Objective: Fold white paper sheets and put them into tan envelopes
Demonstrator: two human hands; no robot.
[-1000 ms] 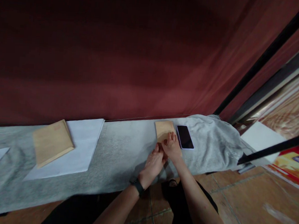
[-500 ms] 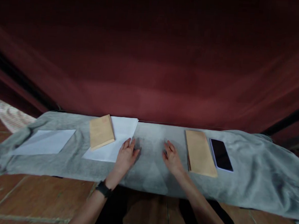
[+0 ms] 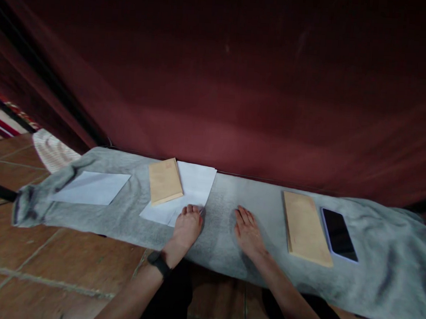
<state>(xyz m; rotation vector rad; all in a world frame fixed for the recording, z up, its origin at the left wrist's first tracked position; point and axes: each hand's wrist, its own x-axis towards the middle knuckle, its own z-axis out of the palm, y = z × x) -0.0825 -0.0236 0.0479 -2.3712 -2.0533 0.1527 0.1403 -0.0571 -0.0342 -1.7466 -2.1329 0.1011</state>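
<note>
My left hand [image 3: 188,224], with a dark watch on the wrist, rests at the lower right corner of some white paper sheets [image 3: 197,180], its fingers curled; whatever is under them is hidden. A small brown envelope stack [image 3: 166,180] lies on the left part of these sheets. My right hand [image 3: 248,230] lies flat on the grey cloth [image 3: 221,252], fingers extended and holding nothing. To its right are a larger brown envelope stack [image 3: 306,229] and a phone [image 3: 340,235] with a dark screen and a light purple edge.
Another white sheet [image 3: 92,188] lies at the left of the cloth. A dark red fabric panel [image 3: 238,108] rises behind the cloth, with a black bar at its left. Brown floor tiles [image 3: 70,261] show in front.
The view has shifted left, so the items appear further right. My left hand has curled its fingers at the sheets' corner. My right hand has flattened onto the cloth.
</note>
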